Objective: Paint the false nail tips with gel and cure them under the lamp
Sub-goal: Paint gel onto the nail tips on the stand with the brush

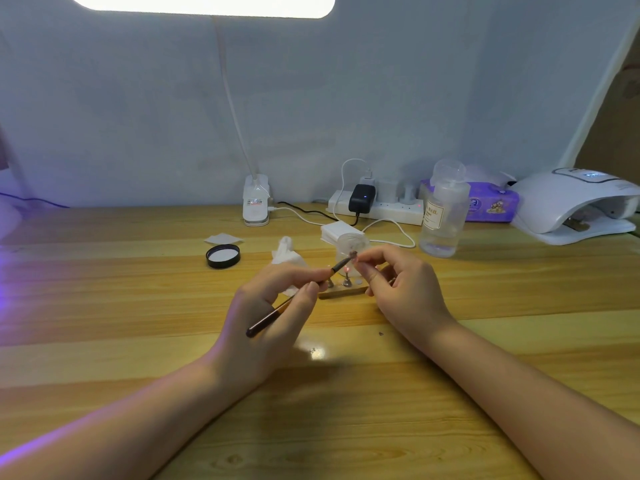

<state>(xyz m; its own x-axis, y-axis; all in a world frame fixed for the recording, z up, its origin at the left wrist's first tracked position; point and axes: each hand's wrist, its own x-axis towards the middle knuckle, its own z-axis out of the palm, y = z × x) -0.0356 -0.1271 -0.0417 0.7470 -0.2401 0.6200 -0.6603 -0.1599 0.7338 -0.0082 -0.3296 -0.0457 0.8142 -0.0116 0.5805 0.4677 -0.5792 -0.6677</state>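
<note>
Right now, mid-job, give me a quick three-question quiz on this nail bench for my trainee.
1. True or false: the left hand holds the brush with its bristle end up at the nail tip pinched by the right hand.
2. Multiple choice: where does the curing lamp sit? A) far right of the table, B) beside the black lid, C) under the left hand.
3. Fill in: the black lid lies on the table to the ____ of the hands.

Key: 1 true; 2 A; 3 left.
</note>
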